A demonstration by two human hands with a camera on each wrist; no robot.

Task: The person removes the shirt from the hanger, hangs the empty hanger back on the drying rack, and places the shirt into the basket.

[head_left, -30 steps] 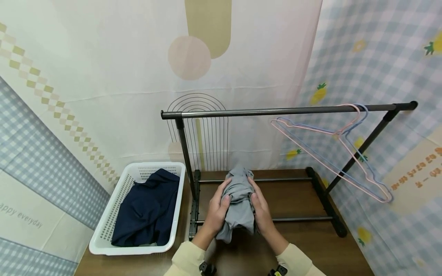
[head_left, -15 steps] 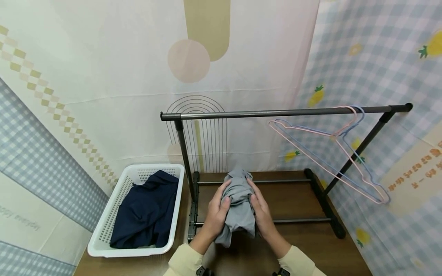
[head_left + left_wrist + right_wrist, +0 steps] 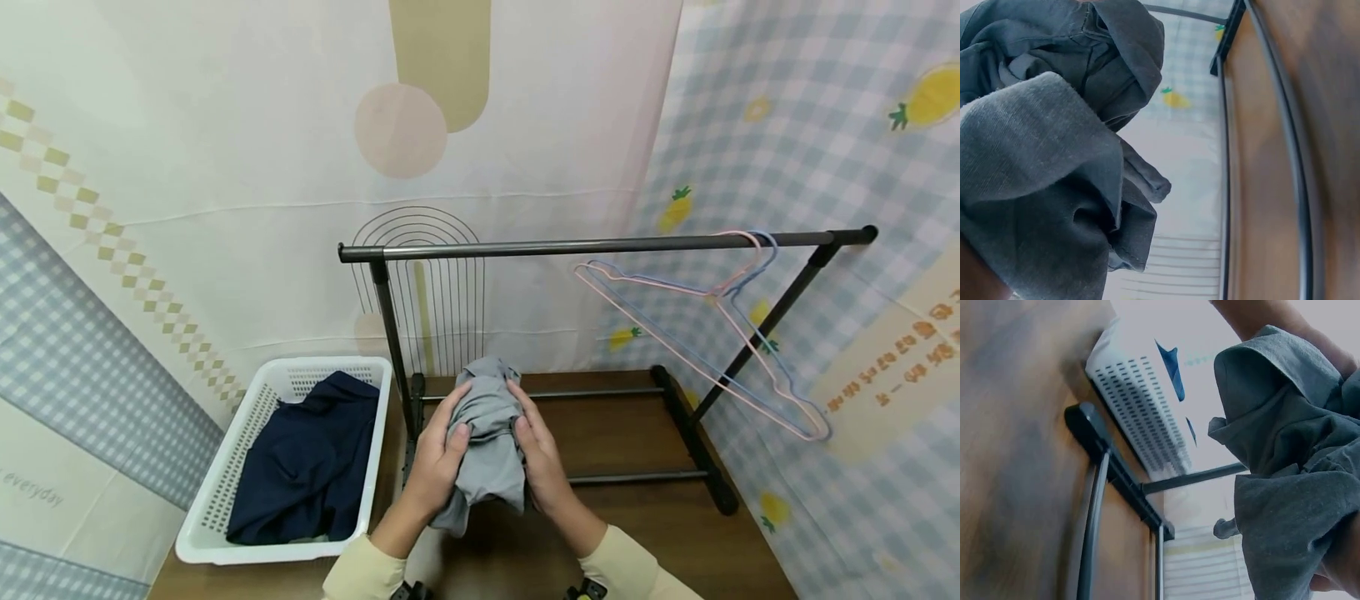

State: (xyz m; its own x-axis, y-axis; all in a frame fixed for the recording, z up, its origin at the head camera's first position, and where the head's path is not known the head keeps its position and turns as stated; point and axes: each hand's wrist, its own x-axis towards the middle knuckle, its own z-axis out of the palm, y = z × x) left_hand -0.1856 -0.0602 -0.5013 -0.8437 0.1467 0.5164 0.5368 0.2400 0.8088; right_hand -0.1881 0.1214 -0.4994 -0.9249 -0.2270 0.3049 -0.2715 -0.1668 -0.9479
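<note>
A bunched grey garment is held up between both hands in the head view, over the left part of the rack's base. My left hand grips its left side, thumb on top of the folds. On the opposite side my right hand holds it the same way. Both wrist views show the loose fabric hanging in folds, with a stitched seam on the garment in the left one. The fingers beneath the cloth are hidden.
A white basket with a navy garment stands at the left. The black clothes rack spans the wooden table. A pink hanger and a blue hanger hang at its right end, near a checked curtain.
Both hands have shifted slightly left with the grey garment still between them. The head view has also turned a little, so the rack and basket appear farther left.
</note>
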